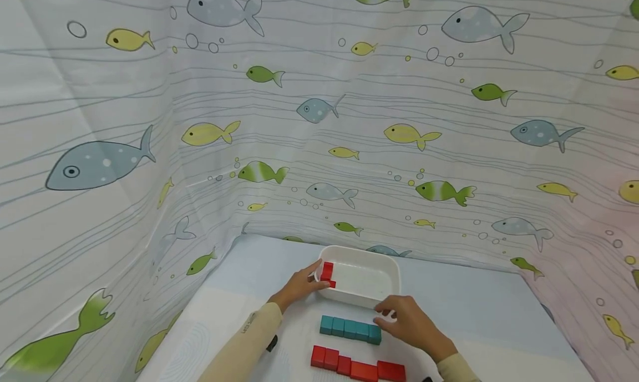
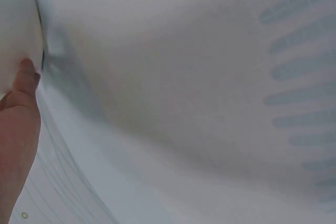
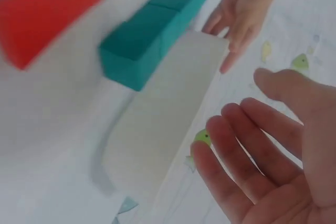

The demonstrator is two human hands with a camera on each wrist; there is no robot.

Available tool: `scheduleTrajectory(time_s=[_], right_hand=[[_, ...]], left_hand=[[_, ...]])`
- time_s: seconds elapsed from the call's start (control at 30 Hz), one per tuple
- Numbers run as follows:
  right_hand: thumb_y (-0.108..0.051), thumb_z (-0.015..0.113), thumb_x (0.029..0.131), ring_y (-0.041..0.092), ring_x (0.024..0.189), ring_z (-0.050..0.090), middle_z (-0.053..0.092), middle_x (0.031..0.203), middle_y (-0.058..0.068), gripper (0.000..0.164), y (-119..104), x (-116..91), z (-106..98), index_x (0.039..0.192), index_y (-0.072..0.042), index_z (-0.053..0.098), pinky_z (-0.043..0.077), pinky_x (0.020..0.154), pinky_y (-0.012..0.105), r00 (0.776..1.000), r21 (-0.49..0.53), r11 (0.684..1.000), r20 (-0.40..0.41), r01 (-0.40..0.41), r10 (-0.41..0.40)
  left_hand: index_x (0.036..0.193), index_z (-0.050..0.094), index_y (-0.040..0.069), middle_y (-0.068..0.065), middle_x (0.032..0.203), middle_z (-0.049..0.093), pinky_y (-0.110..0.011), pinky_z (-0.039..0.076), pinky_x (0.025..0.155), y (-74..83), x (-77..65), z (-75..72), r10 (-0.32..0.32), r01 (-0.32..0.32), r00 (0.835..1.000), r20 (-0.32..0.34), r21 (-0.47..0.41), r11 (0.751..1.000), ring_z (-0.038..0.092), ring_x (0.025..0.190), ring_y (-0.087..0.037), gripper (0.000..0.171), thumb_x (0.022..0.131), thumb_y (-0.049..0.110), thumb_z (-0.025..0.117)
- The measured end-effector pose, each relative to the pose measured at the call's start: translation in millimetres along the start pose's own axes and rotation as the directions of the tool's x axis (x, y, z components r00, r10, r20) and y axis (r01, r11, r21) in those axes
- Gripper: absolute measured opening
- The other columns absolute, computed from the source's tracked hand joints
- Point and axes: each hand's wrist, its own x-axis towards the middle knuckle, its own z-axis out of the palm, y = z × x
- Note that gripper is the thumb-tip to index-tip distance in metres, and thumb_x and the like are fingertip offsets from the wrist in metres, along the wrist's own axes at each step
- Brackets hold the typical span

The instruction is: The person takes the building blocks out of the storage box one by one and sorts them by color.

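Observation:
A white plastic tub stands toward the back of the table, with a few red blocks inside its left end. My left hand grips the tub's left front corner, thumb at the front and fingers along the left side. In the left wrist view, a finger touches the tub's outer wall. My right hand hovers by the tub's right front corner, above the right end of a row of teal blocks. Its fingers are loosely bent and hold nothing in the right wrist view.
Nearer to me than the teal row lies a row of red blocks, some longer than others. Fish-printed white curtains enclose the table at the back and sides. A small black object shows beside my left sleeve.

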Motion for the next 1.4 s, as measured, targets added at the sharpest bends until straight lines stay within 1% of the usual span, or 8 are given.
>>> scheduleTrajectory(time_s=[0.17, 0.3, 0.43, 0.63, 0.83, 1.03, 1.2, 1.4], right_hand=[[-0.027, 0.065, 0.078, 0.005, 0.076, 0.057, 0.062, 0.088, -0.012, 0.016, -2.4, 41.8, 3.6, 0.093, -0.022, 0.066, 0.051, 0.064, 0.023, 0.986, -0.069, 0.992, -0.121, 0.105, -0.113], [-0.026, 0.066, 0.078, 0.011, 0.08, 0.059, 0.062, 0.089, -0.01, 0.019, -3.9, 74.2, 12.6, 0.095, -0.018, 0.067, 0.051, 0.067, 0.028, 0.98, -0.102, 0.986, -0.137, 0.131, -0.145], [-0.025, 0.069, 0.075, 0.016, 0.081, 0.059, 0.064, 0.09, -0.007, 0.023, -3.3, 100.4, 24.8, 0.096, -0.016, 0.068, 0.05, 0.067, 0.025, 0.988, -0.085, 0.991, -0.103, 0.106, -0.115], [-0.02, 0.072, 0.071, 0.013, 0.076, 0.06, 0.065, 0.093, 0.005, 0.027, 8.5, 128.5, 45.1, 0.097, -0.011, 0.068, 0.05, 0.062, 0.022, 1.0, 0.052, 0.999, 0.002, 0.0, 0.0], [-0.018, 0.071, 0.072, 0.007, 0.068, 0.06, 0.066, 0.088, 0.005, 0.028, 19.9, 141.7, 52.9, 0.096, -0.005, 0.068, 0.051, 0.063, 0.027, 0.994, 0.095, 0.992, 0.078, -0.088, 0.081], [-0.016, 0.071, 0.072, 0.014, 0.077, 0.057, 0.067, 0.082, 0.0, 0.02, 27.0, 148.1, 59.8, 0.091, -0.009, 0.07, 0.049, 0.067, 0.032, 0.988, 0.074, 0.99, 0.107, -0.122, 0.114], [-0.014, 0.072, 0.07, 0.014, 0.077, 0.057, 0.067, 0.078, -0.002, 0.016, 34.4, 151.5, 71.1, 0.086, -0.013, 0.071, 0.049, 0.066, 0.03, 0.99, 0.102, 0.987, 0.08, -0.121, 0.113], [-0.016, 0.071, 0.072, 0.009, 0.07, 0.056, 0.067, 0.077, -0.003, 0.016, 36.1, 152.7, 73.9, 0.088, -0.013, 0.071, 0.049, 0.061, 0.023, 0.994, 0.079, 0.993, 0.067, -0.087, 0.082]], left_hand=[[0.139, 0.022, 0.028, 0.0, 0.141, 0.026, -0.046, 0.039, 0.088, -3.2, 0.5, 1.2, -0.009, 0.009, 1.0, -0.002, 0.017, 1.0, 0.039, 0.119, -0.026, 0.079, 0.074, 0.048, 0.062], [0.139, 0.022, 0.027, 0.001, 0.141, 0.026, -0.047, 0.038, 0.089, -1.1, -1.2, 0.5, -0.002, 0.002, 1.0, 0.0, 0.004, 1.0, 0.038, 0.12, -0.026, 0.078, 0.075, 0.047, 0.061], [0.139, 0.023, 0.026, 0.0, 0.141, 0.026, -0.047, 0.038, 0.09, 1.8, -2.3, -0.1, 0.004, -0.004, 1.0, 0.0, -0.006, 1.0, 0.038, 0.12, -0.026, 0.077, 0.075, 0.046, 0.061], [0.139, 0.024, 0.025, -0.002, 0.14, 0.027, -0.047, 0.038, 0.09, 1.6, -1.8, -1.0, -0.016, 0.016, 1.0, -0.007, 0.021, 1.0, 0.039, 0.119, -0.027, 0.078, 0.074, 0.047, 0.062], [0.139, 0.023, 0.026, -0.001, 0.141, 0.027, -0.044, 0.04, 0.088, -3.2, 0.5, 0.4, 0.01, -0.01, 1.0, -0.007, 0.006, 1.0, 0.04, 0.119, -0.026, 0.078, 0.075, 0.048, 0.061], [0.138, 0.023, 0.028, 0.002, 0.14, 0.027, -0.041, 0.041, 0.089, -5.0, 3.9, 2.3, 0.017, -0.017, 1.0, -0.011, -0.004, 1.0, 0.04, 0.118, -0.025, 0.08, 0.072, 0.051, 0.062], [0.138, 0.024, 0.029, 0.002, 0.14, 0.028, -0.039, 0.043, 0.086, -5.1, 5.4, 4.4, 0.012, -0.012, 1.0, -0.018, -0.002, 1.0, 0.041, 0.118, -0.025, 0.08, 0.071, 0.053, 0.061], [0.138, 0.024, 0.03, 0.001, 0.14, 0.028, -0.04, 0.043, 0.086, -6.3, 5.7, 3.1, -0.001, 0.002, 1.0, -0.013, 0.01, 1.0, 0.041, 0.117, -0.026, 0.08, 0.071, 0.051, 0.062]])
